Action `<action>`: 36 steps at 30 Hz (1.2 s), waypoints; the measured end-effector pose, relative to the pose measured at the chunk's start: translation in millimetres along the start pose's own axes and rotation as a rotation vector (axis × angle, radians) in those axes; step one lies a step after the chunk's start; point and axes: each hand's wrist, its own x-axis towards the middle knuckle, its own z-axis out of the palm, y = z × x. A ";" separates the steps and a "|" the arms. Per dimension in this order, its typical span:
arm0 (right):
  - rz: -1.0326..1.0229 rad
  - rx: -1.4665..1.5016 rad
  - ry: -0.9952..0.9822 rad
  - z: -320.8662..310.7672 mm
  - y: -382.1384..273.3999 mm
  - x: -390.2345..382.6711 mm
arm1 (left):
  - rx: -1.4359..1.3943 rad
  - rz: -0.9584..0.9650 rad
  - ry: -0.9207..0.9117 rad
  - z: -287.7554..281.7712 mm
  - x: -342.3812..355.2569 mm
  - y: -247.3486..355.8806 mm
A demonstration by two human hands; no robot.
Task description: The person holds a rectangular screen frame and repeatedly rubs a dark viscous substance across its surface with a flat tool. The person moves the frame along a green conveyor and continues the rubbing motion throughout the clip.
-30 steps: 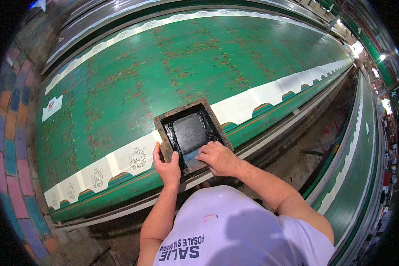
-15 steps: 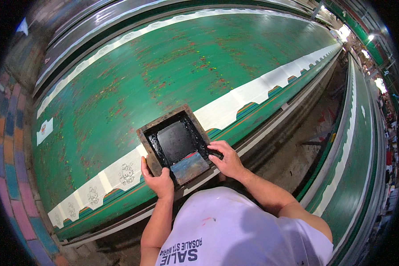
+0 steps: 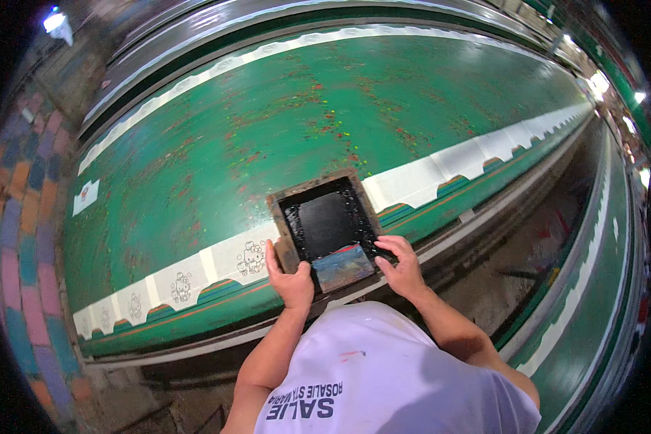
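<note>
A square wooden printing screen frame (image 3: pixel 282 229), its inside coated with wet black ink (image 3: pixel 329 220), rests over the near edge of a long green table. My left hand (image 3: pixel 291 283) grips its left side, thumb toward the near corner and fingers along the outside. My right hand (image 3: pixel 403 271) holds the right side near the near corner, thumb and fingers pinching the rim. A blue-stained flat board (image 3: pixel 343 267), perhaps a squeegee, lies across the frame's near end. Beneath and beside the frame runs a strip of white cloth pieces (image 3: pixel 217 264), with black cartoon prints (image 3: pixel 252 258) left of the frame.
The green table (image 3: pixel 231 166) is speckled with paint and carries another white strip (image 3: pixel 195 76) along its far side. A small white piece with a print (image 3: pixel 86 197) lies at its left end. Another green table (image 3: pixel 593 325) stands to the right, across a narrow aisle. A painted brick wall (image 3: pixel 29 275) is at left.
The whole view has shifted, so the table and frame appear farther right. Both hands keep their hold, and the frame stays just right of the nearest print.
</note>
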 end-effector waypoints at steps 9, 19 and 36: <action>-0.301 -0.151 -0.075 -39.7 6.9 20.1 | 0.020 -0.084 -0.020 36.6 -13.4 13.9; -0.661 -0.415 -0.537 -17.6 -29.0 63.1 | 0.050 -0.124 -0.030 36.0 -8.5 8.6; -0.461 -0.485 -0.541 36.8 -9.6 200.7 | -0.108 -0.182 -0.124 19.9 4.8 2.1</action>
